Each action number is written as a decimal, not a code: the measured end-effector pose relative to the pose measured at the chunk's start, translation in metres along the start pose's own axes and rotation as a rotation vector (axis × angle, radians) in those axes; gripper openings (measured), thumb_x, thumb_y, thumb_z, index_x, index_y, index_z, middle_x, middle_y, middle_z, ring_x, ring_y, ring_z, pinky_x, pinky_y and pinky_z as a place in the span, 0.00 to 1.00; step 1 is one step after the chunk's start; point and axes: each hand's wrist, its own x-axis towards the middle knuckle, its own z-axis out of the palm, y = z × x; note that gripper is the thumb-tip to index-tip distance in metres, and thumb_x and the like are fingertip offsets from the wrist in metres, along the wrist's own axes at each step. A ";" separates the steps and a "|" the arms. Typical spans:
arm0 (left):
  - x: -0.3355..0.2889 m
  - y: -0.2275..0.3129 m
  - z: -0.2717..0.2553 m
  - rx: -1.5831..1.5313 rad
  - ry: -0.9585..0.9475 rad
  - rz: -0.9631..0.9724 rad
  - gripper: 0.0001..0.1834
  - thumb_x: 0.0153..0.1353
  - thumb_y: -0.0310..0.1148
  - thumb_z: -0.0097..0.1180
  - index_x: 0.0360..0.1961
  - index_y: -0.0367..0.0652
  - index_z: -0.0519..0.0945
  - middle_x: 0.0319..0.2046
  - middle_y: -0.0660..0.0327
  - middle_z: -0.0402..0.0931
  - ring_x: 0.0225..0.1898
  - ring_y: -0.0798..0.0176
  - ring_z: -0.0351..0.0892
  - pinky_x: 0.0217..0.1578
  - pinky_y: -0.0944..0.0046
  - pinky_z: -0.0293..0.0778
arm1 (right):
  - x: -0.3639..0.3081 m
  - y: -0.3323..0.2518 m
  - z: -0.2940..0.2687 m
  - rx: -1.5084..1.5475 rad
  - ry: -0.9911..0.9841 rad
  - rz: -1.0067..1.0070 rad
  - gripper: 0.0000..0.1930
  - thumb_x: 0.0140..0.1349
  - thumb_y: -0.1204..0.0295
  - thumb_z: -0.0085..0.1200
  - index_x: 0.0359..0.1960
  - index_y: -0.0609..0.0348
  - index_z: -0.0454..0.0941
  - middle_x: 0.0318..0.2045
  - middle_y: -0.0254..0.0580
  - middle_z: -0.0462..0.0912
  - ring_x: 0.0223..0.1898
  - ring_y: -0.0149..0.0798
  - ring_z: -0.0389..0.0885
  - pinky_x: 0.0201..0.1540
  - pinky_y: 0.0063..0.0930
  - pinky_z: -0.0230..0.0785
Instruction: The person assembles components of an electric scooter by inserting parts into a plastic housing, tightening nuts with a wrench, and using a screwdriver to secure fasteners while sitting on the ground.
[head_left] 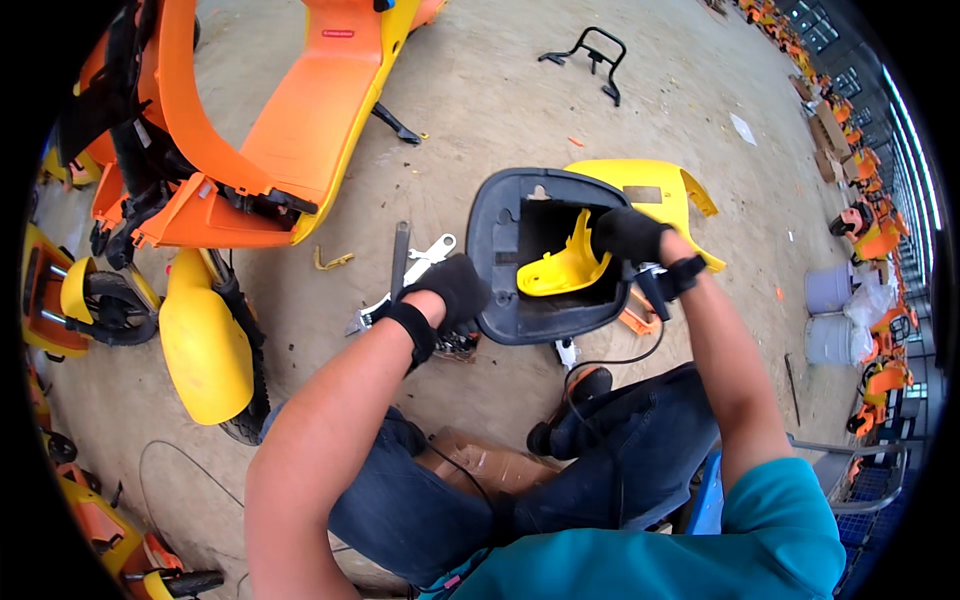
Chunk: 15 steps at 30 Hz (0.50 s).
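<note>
A black plastic tub (505, 295) with a wide rim stands in front of me, its open side facing up. My left hand (455, 290), in a black glove, is closed at the tub's left edge; its fingertips are partly hidden. A curved yellow plastic piece (560, 270) lies tilted inside the opening. My right hand (630, 237), gloved too, reaches over the right rim and is closed around the upper end of that piece. Beside my left hand lie a silver wrench (432, 255) and a dark flat bar (400, 250). A larger yellow panel (655, 190) rests behind the tub.
An orange and yellow scooter body (310, 120) stands at the left, near a yellow fender (207, 350) over a wheel. A black tubular bracket (600, 55) lies farther off on the concrete floor. Cardboard (490, 465) lies between my legs. Pale buckets (830, 315) stand at the right.
</note>
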 end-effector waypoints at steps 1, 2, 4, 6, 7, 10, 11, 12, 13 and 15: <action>0.002 0.002 -0.005 0.233 -0.065 0.225 0.21 0.56 0.41 0.55 0.33 0.27 0.82 0.33 0.34 0.80 0.38 0.38 0.84 0.39 0.48 0.79 | -0.025 0.005 -0.019 0.156 0.075 0.064 0.13 0.58 0.68 0.57 0.41 0.62 0.83 0.35 0.47 0.86 0.31 0.44 0.84 0.38 0.35 0.78; 0.002 0.005 -0.007 0.177 -0.021 0.178 0.22 0.55 0.41 0.56 0.34 0.26 0.82 0.34 0.33 0.80 0.38 0.38 0.84 0.40 0.49 0.79 | -0.051 0.012 -0.033 0.281 0.164 0.113 0.13 0.61 0.68 0.57 0.42 0.63 0.83 0.32 0.43 0.85 0.26 0.39 0.82 0.34 0.32 0.77; 0.003 0.010 -0.012 0.296 -0.036 0.117 0.13 0.57 0.32 0.51 0.33 0.35 0.86 0.36 0.41 0.83 0.40 0.41 0.85 0.41 0.50 0.80 | -0.105 0.034 -0.049 0.680 0.271 0.325 0.11 0.64 0.65 0.55 0.40 0.59 0.82 0.28 0.34 0.80 0.21 0.27 0.74 0.23 0.24 0.70; 0.003 0.015 -0.015 0.015 0.005 -0.086 0.19 0.55 0.38 0.55 0.37 0.30 0.84 0.39 0.36 0.82 0.46 0.39 0.83 0.48 0.50 0.78 | -0.140 0.063 -0.039 0.950 0.451 0.407 0.09 0.65 0.64 0.55 0.37 0.55 0.81 0.23 0.31 0.76 0.17 0.23 0.68 0.18 0.21 0.61; 0.002 0.017 -0.014 0.003 0.013 -0.093 0.19 0.55 0.38 0.55 0.38 0.30 0.84 0.39 0.36 0.81 0.47 0.39 0.83 0.48 0.50 0.78 | -0.152 0.082 -0.029 0.993 0.539 0.471 0.08 0.65 0.65 0.55 0.34 0.55 0.81 0.20 0.28 0.74 0.16 0.24 0.66 0.17 0.21 0.59; 0.000 0.020 -0.015 -0.001 0.025 -0.133 0.20 0.55 0.37 0.55 0.40 0.29 0.83 0.40 0.34 0.81 0.47 0.39 0.82 0.48 0.52 0.78 | -0.169 0.139 0.021 1.161 0.645 0.688 0.08 0.65 0.66 0.56 0.31 0.55 0.80 0.18 0.30 0.73 0.15 0.27 0.68 0.18 0.23 0.61; -0.001 0.021 -0.015 0.001 0.021 -0.137 0.20 0.55 0.37 0.56 0.40 0.29 0.83 0.40 0.34 0.81 0.47 0.39 0.82 0.47 0.52 0.77 | -0.170 0.156 0.035 1.000 0.603 0.616 0.07 0.64 0.67 0.56 0.31 0.56 0.80 0.19 0.31 0.74 0.16 0.28 0.69 0.19 0.24 0.63; -0.002 0.021 -0.014 0.010 0.028 -0.161 0.21 0.55 0.37 0.56 0.41 0.29 0.83 0.41 0.34 0.81 0.47 0.38 0.82 0.47 0.52 0.77 | -0.169 0.172 0.047 0.957 0.570 0.656 0.07 0.64 0.68 0.57 0.32 0.57 0.80 0.19 0.33 0.75 0.16 0.29 0.70 0.19 0.25 0.64; -0.003 0.022 -0.013 0.001 0.018 -0.160 0.21 0.55 0.37 0.55 0.42 0.29 0.83 0.41 0.35 0.81 0.47 0.38 0.82 0.46 0.52 0.77 | -0.165 0.183 0.056 1.071 0.599 0.775 0.07 0.64 0.69 0.57 0.33 0.58 0.81 0.21 0.36 0.78 0.17 0.31 0.72 0.20 0.27 0.66; -0.005 0.022 -0.010 -0.002 0.003 -0.151 0.21 0.55 0.37 0.55 0.42 0.29 0.83 0.41 0.35 0.81 0.47 0.38 0.82 0.47 0.52 0.77 | -0.161 0.189 0.068 1.136 0.641 0.839 0.09 0.64 0.66 0.59 0.37 0.59 0.82 0.23 0.38 0.80 0.17 0.32 0.71 0.21 0.27 0.67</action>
